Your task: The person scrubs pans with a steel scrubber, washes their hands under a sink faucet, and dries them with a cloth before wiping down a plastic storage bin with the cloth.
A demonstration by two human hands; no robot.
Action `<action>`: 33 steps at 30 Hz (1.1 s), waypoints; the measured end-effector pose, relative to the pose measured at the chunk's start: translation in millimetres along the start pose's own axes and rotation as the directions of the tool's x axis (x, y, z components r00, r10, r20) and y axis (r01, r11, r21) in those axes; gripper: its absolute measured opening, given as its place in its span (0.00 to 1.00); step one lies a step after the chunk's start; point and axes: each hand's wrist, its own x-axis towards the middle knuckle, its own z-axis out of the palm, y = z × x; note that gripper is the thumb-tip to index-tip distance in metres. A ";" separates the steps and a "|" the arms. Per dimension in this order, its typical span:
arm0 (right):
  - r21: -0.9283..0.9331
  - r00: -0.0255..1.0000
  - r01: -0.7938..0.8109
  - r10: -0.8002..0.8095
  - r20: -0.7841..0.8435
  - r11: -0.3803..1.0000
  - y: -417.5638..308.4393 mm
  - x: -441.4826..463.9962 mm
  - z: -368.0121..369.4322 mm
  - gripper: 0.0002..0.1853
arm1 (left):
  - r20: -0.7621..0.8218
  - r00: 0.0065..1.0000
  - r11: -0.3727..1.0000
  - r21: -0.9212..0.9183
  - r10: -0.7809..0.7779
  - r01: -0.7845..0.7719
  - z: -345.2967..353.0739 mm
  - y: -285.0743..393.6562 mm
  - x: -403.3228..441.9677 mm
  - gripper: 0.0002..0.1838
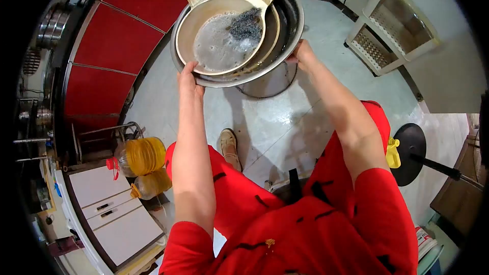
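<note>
A wide metal basin (pixel 293 30) is held out in front of me above the floor. My left hand (pixel 189 77) grips its near-left rim, thumb over the edge. My right hand (pixel 304 55) closes on its right rim, with the fingers partly hidden underneath. Inside the basin sits a cream pan (pixel 186 33) with wood-look handles, tilted over another pan (pixel 275 28) that shows only at its edge. Greyish foamy water (pixel 214 40) fills the cream pan's bottom. A dark steel-wool scrubber (pixel 247 24) lies in it at the right side, beside some suds.
Red cabinets (pixel 117 35) curve along the left. Oil bottles (pixel 145 157) stand by a white cabinet (pixel 109 198) at lower left. A plastic rack (pixel 389 25) stands at upper right. A black round base with a pole (pixel 410 155) and a yellow bottle (pixel 392 154) are at right.
</note>
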 end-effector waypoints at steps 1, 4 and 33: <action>-0.003 0.999 0.043 -0.043 0.001 0.999 -5.1 0.2 2.4 0.10 | 0.015 1.000 1.000 -0.028 0.014 -0.014 2.6 0.6 1.4 0.27; 0.021 1.000 -0.006 0.007 -0.008 1.000 -9.9 12.5 1.2 0.08 | 0.008 1.000 0.999 -0.032 0.009 -0.009 7.3 0.8 8.9 0.22; 0.146 0.987 -0.012 0.035 -0.157 0.989 -7.4 51.3 25.7 0.10 | 0.030 1.000 0.999 -0.053 -0.006 0.007 28.2 10.8 43.0 0.24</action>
